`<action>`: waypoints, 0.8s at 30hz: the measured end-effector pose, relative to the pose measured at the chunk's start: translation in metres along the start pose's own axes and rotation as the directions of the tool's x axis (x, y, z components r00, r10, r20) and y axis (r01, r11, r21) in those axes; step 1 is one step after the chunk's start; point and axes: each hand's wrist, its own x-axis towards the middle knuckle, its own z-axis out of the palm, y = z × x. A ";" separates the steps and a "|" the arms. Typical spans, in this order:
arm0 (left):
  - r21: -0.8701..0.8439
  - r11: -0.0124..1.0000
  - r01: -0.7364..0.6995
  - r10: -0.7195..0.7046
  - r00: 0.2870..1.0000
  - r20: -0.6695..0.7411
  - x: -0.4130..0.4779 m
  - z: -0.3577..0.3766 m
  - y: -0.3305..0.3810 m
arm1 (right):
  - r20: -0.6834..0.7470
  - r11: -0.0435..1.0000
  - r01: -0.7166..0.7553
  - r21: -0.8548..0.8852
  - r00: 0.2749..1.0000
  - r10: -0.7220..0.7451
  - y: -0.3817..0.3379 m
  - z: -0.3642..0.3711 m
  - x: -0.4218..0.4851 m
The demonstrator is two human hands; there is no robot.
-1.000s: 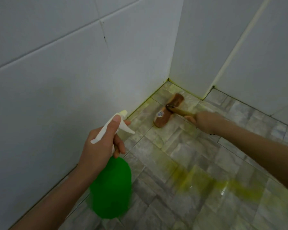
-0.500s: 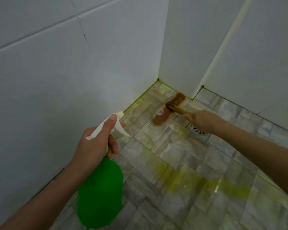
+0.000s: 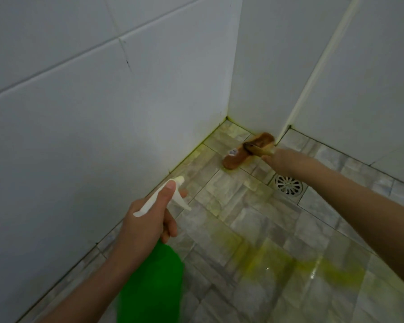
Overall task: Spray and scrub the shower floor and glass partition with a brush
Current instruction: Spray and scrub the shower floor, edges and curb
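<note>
Head view: drain (image 3: pixel 288 184) beside brush (image 3: pixel 237 157)

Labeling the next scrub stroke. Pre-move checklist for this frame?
1. Right hand grips brush handle: ok.
2. Brush head down on floor tiles: ok.
3. Left hand grips spray bottle at its neck: ok.
4. Yellow cleaner on floor: ok.
5. Drain uncovered, apart from brush: ok.
6. Liquid left in spray bottle: cannot tell.

The spray bottle (image 3: pixel 153 283) looks like smooth green plastic. The brush (image 3: pixel 247 150) looks wooden, the drain cover (image 3: pixel 288 184) shiny metal. The floor tiles (image 3: pixel 278 241) gleam wet.
</note>
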 end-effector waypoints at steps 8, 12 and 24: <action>0.035 0.999 0.008 -0.008 1.000 0.007 -0.001 -0.006 -0.002 | 0.047 0.998 -0.009 0.061 0.999 0.006 0.021 0.030 0.009; 0.017 1.000 -0.008 0.008 1.000 -0.017 0.003 -0.017 0.003 | -0.009 0.999 -0.049 0.012 0.999 0.049 0.037 0.043 -0.032; -0.083 0.997 -0.003 0.003 1.000 0.000 -0.004 -0.011 0.006 | -0.006 0.994 -0.081 0.073 0.997 0.081 0.041 0.063 -0.053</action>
